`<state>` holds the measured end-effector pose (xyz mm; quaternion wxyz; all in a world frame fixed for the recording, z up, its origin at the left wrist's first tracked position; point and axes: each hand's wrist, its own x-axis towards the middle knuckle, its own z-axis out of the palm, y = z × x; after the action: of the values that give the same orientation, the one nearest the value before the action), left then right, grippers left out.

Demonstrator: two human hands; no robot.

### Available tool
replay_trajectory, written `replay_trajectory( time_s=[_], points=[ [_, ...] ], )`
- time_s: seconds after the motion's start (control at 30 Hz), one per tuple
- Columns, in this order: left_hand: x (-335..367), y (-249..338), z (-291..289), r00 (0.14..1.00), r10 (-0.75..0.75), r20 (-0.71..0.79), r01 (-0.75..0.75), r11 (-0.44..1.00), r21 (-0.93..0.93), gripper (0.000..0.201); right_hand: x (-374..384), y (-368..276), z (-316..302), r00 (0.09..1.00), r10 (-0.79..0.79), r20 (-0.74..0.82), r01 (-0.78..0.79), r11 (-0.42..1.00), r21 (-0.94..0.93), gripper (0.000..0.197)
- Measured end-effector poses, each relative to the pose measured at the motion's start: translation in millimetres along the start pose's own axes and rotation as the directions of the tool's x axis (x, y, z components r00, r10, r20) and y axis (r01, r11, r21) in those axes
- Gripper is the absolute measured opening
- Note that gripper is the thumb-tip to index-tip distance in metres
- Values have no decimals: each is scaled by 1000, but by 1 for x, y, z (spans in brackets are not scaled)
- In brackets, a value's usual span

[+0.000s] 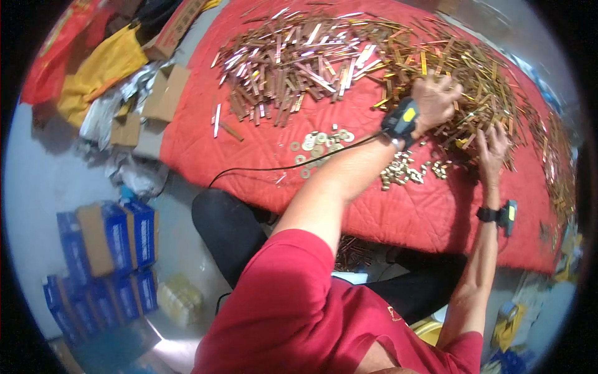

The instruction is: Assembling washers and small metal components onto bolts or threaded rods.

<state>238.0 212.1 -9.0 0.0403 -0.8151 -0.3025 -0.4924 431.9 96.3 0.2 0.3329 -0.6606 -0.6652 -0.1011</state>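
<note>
My left hand reaches over a heap of thin gold-brown metal strips, its fingers spread and bent onto the strips. A black band with a dark, yellow-marked device is strapped to that wrist, and a black cable trails from it. At the near edge of the same heap is my right hand, with its fingers stretched apart among the strips. I see nothing gripped in either hand. Small brass-coloured nuts lie loose below my left wrist. Flat ring washers are scattered to their left.
A red quilted cloth covers the work surface. Another heap of shiny pinkish strips lies at the far left. Blue boxes are stacked on the floor at left, below an opened cardboard box and a yellow bag.
</note>
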Motion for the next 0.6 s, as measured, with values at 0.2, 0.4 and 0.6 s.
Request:
replay_trajectory(
  time_s=[0.2,0.4,0.6],
  points=[
    [-19,16,-28,996,9,89,-7,1000,-19,53,-22,-33,-13,1000,6,1,-5,998,-66,31],
    [-45,26,-58,963,45,267,-3,988,-155,74,-43,-48,-26,997,-79,-11,77,988,-137,30],
    [-32,18,-81,859,198,472,-70,959,-273,56,-44,-26,-38,998,-49,50,52,997,-61,36]
  ],
)
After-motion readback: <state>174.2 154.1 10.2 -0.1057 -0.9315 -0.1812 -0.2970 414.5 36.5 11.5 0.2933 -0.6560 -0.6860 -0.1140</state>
